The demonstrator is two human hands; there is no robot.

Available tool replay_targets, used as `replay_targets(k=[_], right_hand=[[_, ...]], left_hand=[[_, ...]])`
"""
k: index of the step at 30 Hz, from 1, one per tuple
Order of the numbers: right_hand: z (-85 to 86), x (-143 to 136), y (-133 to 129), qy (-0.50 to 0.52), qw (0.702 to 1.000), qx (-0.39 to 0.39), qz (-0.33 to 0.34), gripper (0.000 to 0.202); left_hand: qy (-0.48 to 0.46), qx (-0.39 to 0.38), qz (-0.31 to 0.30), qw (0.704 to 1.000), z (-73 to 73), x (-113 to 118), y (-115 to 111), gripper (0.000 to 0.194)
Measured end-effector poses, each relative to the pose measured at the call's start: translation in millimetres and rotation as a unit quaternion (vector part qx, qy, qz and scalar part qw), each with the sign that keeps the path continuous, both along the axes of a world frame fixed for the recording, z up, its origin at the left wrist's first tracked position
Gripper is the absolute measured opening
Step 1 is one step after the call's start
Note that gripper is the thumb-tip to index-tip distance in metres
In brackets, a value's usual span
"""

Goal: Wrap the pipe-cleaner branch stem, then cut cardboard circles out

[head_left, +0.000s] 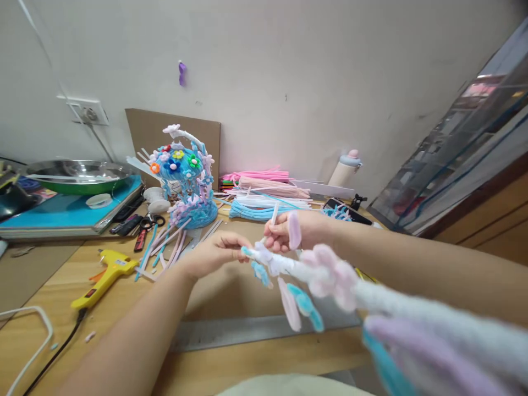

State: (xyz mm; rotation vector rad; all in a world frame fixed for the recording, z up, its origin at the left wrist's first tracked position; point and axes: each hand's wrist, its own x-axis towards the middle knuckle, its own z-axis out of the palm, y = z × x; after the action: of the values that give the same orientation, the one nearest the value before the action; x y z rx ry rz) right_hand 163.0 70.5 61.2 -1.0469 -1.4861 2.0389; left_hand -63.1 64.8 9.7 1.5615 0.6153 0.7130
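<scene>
A long white fuzzy stem (381, 297) with pink flowers and pastel leaves runs from the lower right to the middle of the view. My left hand (218, 253) pinches its far tip, where a small blue piece shows. Just right of that tip, my right hand (282, 231) is closed on a thin white strip (275, 213) that points upward beside the stem. Below the stem hang a blue curl (259, 273), a pale pink leaf (289, 305) and a blue leaf (306, 308). The near end of the stem is blurred.
A blue flowered lamp-like craft (185, 170) stands at the back left near scissors (152, 221). A yellow glue gun (105, 278) lies at left. Bundles of pipe cleaners (264, 201), a bottle (345, 169) and a phone (348, 212) are behind my hands. A metal ruler (264, 333) lies in front.
</scene>
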Motion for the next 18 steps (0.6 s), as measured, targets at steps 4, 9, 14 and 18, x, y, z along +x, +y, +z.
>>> replay_targets(k=[4, 9, 14, 18], right_hand=[[27.6, -9, -2, 0.006, 1.000, -0.006, -0.021, 0.013], [55.9, -20, 3, 0.005, 0.998, 0.034, -0.052, 0.019], [75.4, -37, 9, -0.028, 0.993, 0.078, -0.088, 0.021], [78.6, -57, 10, -0.082, 0.977, 0.124, -0.151, 0.028]], left_hand=[[0.037, 0.050, -0.016, 0.998, 33.5, -12, 22, 0.016], [0.100, 0.129, 0.009, 0.987, 77.6, -23, 36, 0.008], [0.239, 0.325, 0.036, 0.914, 106.9, -21, 29, 0.015], [0.306, 0.495, 0.061, 0.811, 102.4, -7, 5, 0.024]])
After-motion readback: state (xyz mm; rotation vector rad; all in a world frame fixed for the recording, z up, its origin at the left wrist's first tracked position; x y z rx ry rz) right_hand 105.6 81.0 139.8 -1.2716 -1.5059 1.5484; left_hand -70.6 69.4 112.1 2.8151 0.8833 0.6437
